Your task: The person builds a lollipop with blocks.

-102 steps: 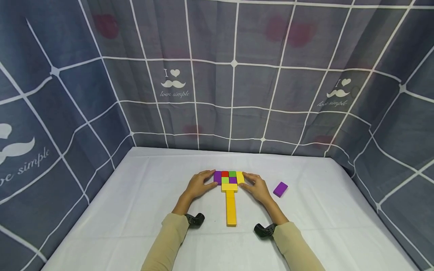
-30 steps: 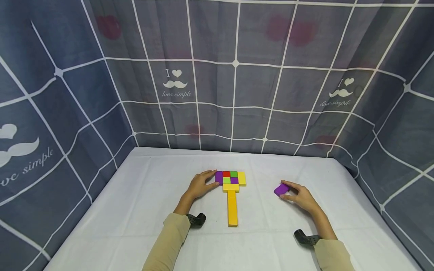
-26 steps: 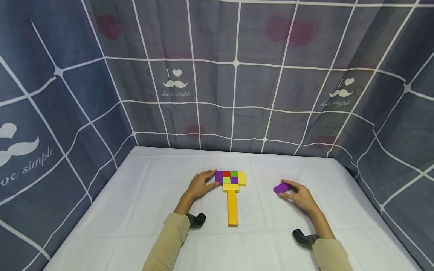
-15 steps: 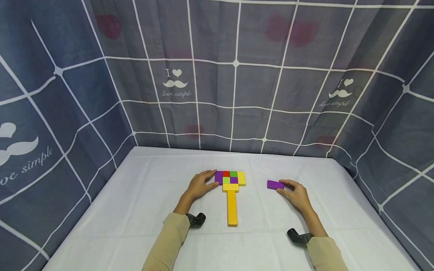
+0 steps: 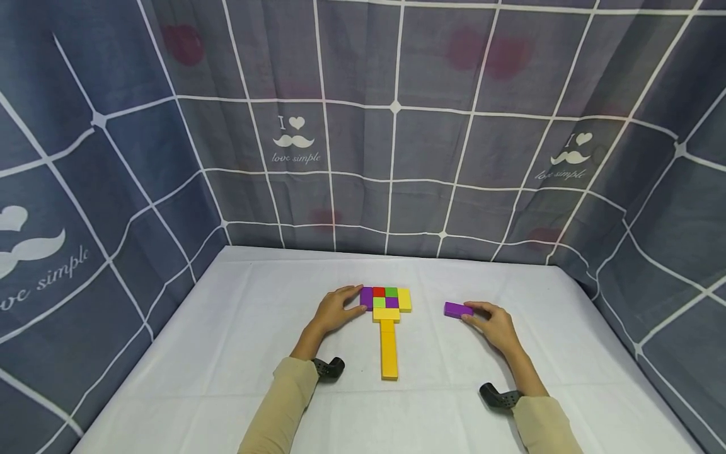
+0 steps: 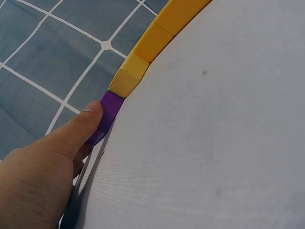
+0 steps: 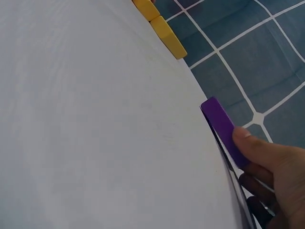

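Note:
At the left end of a flat arrangement of building blocks, my left hand (image 5: 333,313) pinches a purple block (image 5: 367,299) between thumb and fingers. Red, green and purple small blocks fill the middle of the arrangement, and a yellow block (image 5: 404,300) stands at its right end. Below them lie a yellow crosswise block (image 5: 386,314) and a long orange-yellow block (image 5: 389,357) forming a stem. Off to the right, my right hand (image 5: 498,326) grips a second purple block (image 5: 457,309) by its right end. In the right wrist view the thumb presses on this purple block (image 7: 221,129), its long side pointing away.
A white cloth (image 5: 272,284) covers the table. Grey-blue curtains (image 5: 351,145) with white grid lines surround it on the back and both sides. A black wrist device (image 5: 329,369) sits on the left wrist, another (image 5: 500,396) on the right.
My right hand left the yellow block, took hold of the loose purple block, turned it lengthwise across the table and moved it slightly left. My left hand stayed at the arrangement.

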`<action>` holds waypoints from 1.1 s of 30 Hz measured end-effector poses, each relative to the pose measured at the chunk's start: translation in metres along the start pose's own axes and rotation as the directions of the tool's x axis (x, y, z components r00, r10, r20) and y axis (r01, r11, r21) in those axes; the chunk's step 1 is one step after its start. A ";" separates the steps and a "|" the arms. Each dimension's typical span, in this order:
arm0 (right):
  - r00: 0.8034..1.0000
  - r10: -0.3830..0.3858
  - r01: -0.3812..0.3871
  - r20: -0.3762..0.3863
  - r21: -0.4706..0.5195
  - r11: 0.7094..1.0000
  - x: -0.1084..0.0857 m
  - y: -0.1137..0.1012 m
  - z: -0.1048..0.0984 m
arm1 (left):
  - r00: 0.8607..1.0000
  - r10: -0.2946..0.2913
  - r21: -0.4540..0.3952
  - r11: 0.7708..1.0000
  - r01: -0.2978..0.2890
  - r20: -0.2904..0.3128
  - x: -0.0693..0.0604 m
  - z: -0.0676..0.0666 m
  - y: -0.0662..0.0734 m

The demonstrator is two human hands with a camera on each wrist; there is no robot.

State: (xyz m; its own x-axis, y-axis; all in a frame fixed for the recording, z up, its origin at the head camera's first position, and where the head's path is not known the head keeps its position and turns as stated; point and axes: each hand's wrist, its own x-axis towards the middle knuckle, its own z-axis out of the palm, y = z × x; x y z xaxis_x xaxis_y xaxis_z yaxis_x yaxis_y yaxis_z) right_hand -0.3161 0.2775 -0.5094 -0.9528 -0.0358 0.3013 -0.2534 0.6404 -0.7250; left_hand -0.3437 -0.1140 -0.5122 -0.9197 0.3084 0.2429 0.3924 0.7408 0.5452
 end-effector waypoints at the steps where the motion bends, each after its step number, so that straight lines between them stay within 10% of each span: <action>1: 1.000 -0.004 0.004 -0.005 0.005 1.000 0.001 -0.001 0.001 | 1.000 -0.001 0.002 1.000 0.001 -0.001 0.000 0.000 0.000; 18: 0.978 -0.179 0.195 -0.105 0.180 0.964 0.064 -0.077 0.053 | 1.000 0.006 -0.030 1.000 -0.006 0.010 -0.002 -0.001 0.003; 33: 0.994 -0.100 0.106 -0.045 0.161 0.981 0.086 -0.088 0.103 | 1.000 -0.022 -0.021 1.000 0.023 0.019 -0.001 -0.002 0.001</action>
State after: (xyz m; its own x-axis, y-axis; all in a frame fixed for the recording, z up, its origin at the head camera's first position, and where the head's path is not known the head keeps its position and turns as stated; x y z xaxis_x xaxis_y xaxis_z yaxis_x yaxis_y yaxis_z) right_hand -0.3928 0.1387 -0.4839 -0.9142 -0.0649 0.4001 -0.3766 0.5011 -0.7792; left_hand -0.3429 -0.1148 -0.5106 -0.9283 0.3030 0.2155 0.3716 0.7347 0.5676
